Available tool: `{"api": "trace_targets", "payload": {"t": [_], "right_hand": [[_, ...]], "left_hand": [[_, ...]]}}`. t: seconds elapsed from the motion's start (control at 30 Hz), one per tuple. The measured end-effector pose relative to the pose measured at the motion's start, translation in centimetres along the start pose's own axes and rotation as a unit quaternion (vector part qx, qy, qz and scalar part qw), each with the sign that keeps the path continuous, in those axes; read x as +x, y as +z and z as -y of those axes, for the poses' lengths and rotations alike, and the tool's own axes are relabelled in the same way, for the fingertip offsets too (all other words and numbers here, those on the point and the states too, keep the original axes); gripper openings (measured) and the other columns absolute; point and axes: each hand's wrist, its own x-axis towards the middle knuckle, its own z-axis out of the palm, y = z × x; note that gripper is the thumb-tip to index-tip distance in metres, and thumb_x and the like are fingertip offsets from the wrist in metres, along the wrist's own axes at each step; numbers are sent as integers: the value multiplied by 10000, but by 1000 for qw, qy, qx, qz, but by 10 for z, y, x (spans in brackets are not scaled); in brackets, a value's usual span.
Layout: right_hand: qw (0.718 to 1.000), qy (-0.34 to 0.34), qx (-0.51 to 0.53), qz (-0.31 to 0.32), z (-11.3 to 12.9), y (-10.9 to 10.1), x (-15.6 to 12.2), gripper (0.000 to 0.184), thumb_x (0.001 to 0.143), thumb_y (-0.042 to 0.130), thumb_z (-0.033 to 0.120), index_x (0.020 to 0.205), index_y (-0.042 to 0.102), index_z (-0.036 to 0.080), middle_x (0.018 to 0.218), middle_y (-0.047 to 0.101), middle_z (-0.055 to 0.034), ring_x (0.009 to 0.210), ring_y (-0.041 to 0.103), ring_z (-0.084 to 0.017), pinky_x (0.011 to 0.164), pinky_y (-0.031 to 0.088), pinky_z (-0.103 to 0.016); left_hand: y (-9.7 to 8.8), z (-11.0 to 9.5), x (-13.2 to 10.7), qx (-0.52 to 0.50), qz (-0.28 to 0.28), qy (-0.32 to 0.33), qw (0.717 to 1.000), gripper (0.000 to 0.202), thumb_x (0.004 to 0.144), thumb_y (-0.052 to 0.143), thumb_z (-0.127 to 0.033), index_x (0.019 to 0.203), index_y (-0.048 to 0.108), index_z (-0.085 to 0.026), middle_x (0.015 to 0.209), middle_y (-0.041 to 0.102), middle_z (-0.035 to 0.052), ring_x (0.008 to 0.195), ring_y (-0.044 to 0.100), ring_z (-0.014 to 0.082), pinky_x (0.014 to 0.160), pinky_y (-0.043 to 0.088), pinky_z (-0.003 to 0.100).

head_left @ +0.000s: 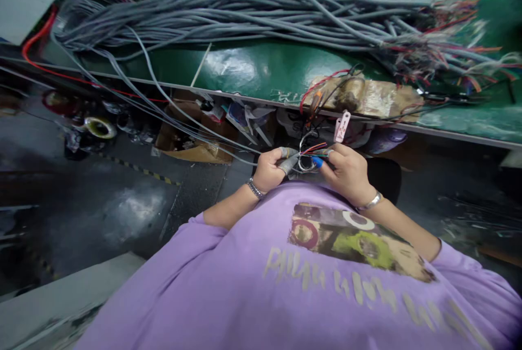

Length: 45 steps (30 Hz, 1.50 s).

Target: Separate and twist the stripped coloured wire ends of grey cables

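Observation:
My left hand (pixel 272 169), with grey coverings on thumb and finger, pinches the end of a grey cable (pixel 240 147) that runs up to the left toward the bench. From that end fan out thin coloured wires (pixel 313 149), orange, red and dark ones among them, plus white strands (pixel 306 164) curling below. Close by on the right, my right hand (pixel 346 172) has its thumb, in a blue cover, and forefinger pressed together on the wires' tips. Both hands are in front of my body, just below the bench edge.
A large bundle of grey cables (pixel 228 13) lies along the green bench (pixel 253 70), its stripped ends at the right. Brown taped cardboard (pixel 375 97) sits at the bench edge. A cardboard box (pixel 196 149) and a yellow tape roll (pixel 100 127) are below.

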Motion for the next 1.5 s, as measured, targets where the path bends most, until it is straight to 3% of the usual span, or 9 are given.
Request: {"api": "trace_targets", "payload": {"t": [0.43, 0.7, 0.9, 1.13, 1.3, 1.5], "right_hand": [[998, 12, 55, 9, -3, 3, 2, 376, 957, 527, 388, 648, 613, 193, 695, 589, -59, 629, 513, -162, 561, 354, -296], [993, 6, 117, 30, -6, 4, 2, 335, 959, 526, 414, 787, 704, 187, 735, 628, -65, 665, 563, -167, 602, 409, -289], [985, -78, 150, 38, -3, -1, 3, 431, 958, 527, 400, 583, 550, 188, 643, 560, -46, 596, 482, -137, 571, 356, -283], [973, -133, 191, 4, 2, -11, 4, 371, 937, 580, 300, 593, 508, 180, 581, 466, -5, 530, 394, -107, 521, 288, -272], [975, -88, 202, 6, 1, -5, -1, 382, 949, 559, 307, 592, 506, 181, 598, 476, -8, 540, 408, -109, 534, 300, -269], [985, -56, 162, 26, 2, 3, -4, 360, 963, 515, 313, 636, 575, 176, 642, 536, -22, 565, 435, -115, 553, 316, -259]], "left_hand": [[1, 6, 0, 4, -5, -6, 1000, 254, 779, 777, -389, 887, 776, -159, 813, 767, 57, 711, 695, 148, 690, 570, 250], [2, 10, 0, 25, 1, 14, 1000, 221, 782, 778, -358, 906, 779, -174, 849, 772, 60, 767, 712, 162, 752, 576, 268], [0, 6, 5, 49, -9, 4, 999, 201, 804, 759, -337, 903, 768, -162, 845, 771, 54, 745, 707, 152, 717, 566, 246], [2, 16, 9, 71, 20, -9, 997, 179, 851, 697, -317, 926, 741, -161, 867, 771, 41, 778, 709, 142, 740, 565, 242], [-2, 22, 17, 102, 64, 6, 993, 199, 877, 662, -313, 987, 735, -164, 922, 778, 48, 828, 719, 153, 778, 565, 251], [-12, 12, 18, 157, 144, 39, 976, 281, 938, 577, -332, 1145, 721, -209, 1087, 771, 51, 961, 721, 178, 865, 553, 274]]}}
